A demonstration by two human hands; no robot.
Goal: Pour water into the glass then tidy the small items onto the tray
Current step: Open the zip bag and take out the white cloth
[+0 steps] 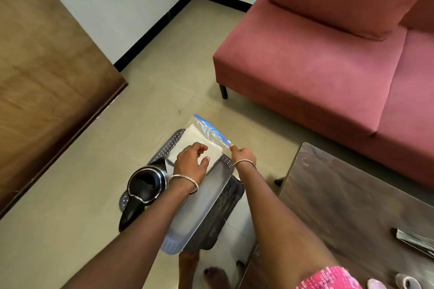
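Observation:
A steel tray (202, 197) with a perforated rim lies on a dark woven stool (225, 213). On its far end lies a clear zip bag (206, 130) with a blue seal, holding folded white cloth (192, 141). My left hand (191, 162) rests on the bag and cloth with fingers loosely curved. My right hand (242, 153) pinches the bag's blue-sealed corner. A black and steel kettle (144, 185) stands on the tray's left side, beside my left wrist. No glass shows clearly.
A red sofa (328, 58) fills the right and back. A glossy dark table (347, 206) stands at the right with small items at its near edge. A wooden panel (42, 77) runs along the left. Tiled floor lies between them. My feet show below the stool.

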